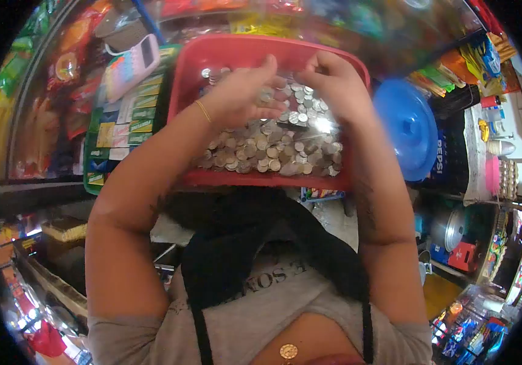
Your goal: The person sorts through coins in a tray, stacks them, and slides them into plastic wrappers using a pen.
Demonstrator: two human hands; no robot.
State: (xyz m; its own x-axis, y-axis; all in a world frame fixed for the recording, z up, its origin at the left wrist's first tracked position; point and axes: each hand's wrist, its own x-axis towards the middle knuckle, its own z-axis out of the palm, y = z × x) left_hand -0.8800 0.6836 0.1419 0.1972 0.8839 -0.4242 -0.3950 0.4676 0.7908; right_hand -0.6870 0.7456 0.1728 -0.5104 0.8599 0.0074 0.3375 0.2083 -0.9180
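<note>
Coins [267, 149] are contained in a red tub [236, 48]; above them, the left hand [246, 91] is held with grip spread, the right hand [337, 85] curled; whether anything is pinched cannot be told.

Wears a round gold pendant [288, 351], patterned on its face. Wears a loose greyish-tan shirt [230, 340] around the pendant, with short sleeves [128, 334] to either side of it. Shows dark capital lettering [267, 280] just beyond the pendant (partly lost in folds, so not fully readable). Carries bunched black cloth [212, 261] beyond the pendant, with thin black straps [199, 331] flanking it. Has dark, tattoo-like markings [367, 204] on both forearms [133, 161], farther beyond the pendant. Wears a thin gold bracelet [204, 111] on the left wrist [212, 109], well beyond the pendant.
</note>
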